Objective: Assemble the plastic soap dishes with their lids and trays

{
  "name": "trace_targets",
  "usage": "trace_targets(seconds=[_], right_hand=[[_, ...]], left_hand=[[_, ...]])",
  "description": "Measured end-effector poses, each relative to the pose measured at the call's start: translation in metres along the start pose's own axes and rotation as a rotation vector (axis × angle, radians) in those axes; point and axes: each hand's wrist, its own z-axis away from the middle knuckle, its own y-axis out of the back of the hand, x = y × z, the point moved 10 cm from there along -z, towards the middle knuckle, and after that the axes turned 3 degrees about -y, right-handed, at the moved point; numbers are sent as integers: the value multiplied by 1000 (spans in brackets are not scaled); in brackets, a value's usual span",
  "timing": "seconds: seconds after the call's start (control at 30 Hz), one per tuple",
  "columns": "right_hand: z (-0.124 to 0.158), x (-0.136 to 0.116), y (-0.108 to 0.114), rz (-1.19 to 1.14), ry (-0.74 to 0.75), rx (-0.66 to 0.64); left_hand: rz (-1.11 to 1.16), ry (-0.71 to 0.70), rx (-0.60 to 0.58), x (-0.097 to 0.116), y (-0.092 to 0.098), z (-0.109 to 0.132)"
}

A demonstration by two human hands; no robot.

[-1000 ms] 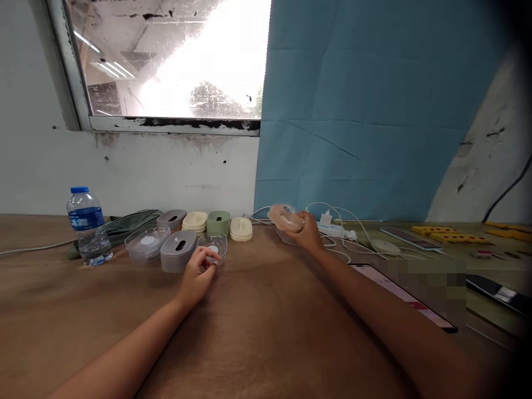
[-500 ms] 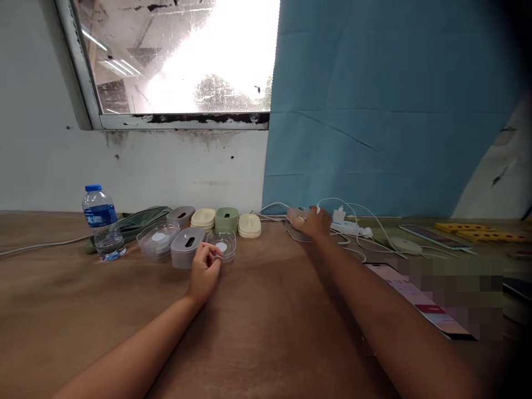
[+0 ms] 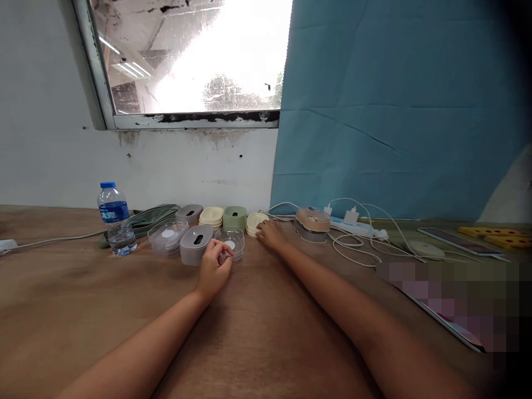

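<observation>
My left hand (image 3: 216,263) rests with curled fingers at the front of a clear plastic container (image 3: 238,245). Nothing shows between its fingers. Left of it stands a grey oval-slotted container (image 3: 194,249), with another clear container (image 3: 168,244) beyond that. My right hand (image 3: 272,235) reaches to a short stack of cream square lids (image 3: 255,220), its fingers closed over the right edge; the fingertips are partly hidden. Right of that hand is a beige-topped box (image 3: 312,219) on a grey base. Behind are a green container (image 3: 235,216), a cream stack (image 3: 211,215) and a grey container (image 3: 189,213).
A water bottle (image 3: 116,219) and a dark green cloth bag (image 3: 153,217) stand on the left. To the right lie a power strip (image 3: 353,227) with white cables, a white round disc (image 3: 426,249), a phone (image 3: 453,240) and yellow perforated pieces (image 3: 494,235).
My right hand has let go of the beige-topped box and moved left to the cream lids. My left hand keeps its place by the clear container. The view has shifted slightly.
</observation>
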Motion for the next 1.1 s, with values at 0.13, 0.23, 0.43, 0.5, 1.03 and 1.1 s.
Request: trace_targets(seconds=[0.13,0.23,0.43,0.5,1.03,1.1], right_hand=[[1,8,18,-104,-17,100],[18,11,46,-201,-1,187],[117,-7,90,-359,180,128],[152,-19,95,-477,271,20],[185,-30,85,-493,339,-231],[184,-25,86,-503,313,-202]], left_hand=[[-65,-16,20,1,6,-3],[-163,-81,-30,2,3,-6],[-442,-266,-316,-9,-29,0],[-508,-274,-380,-15,-36,2],[-167,-94,-195,-9,-12,-8],[-25,-37,-96,-5,-1,-9]])
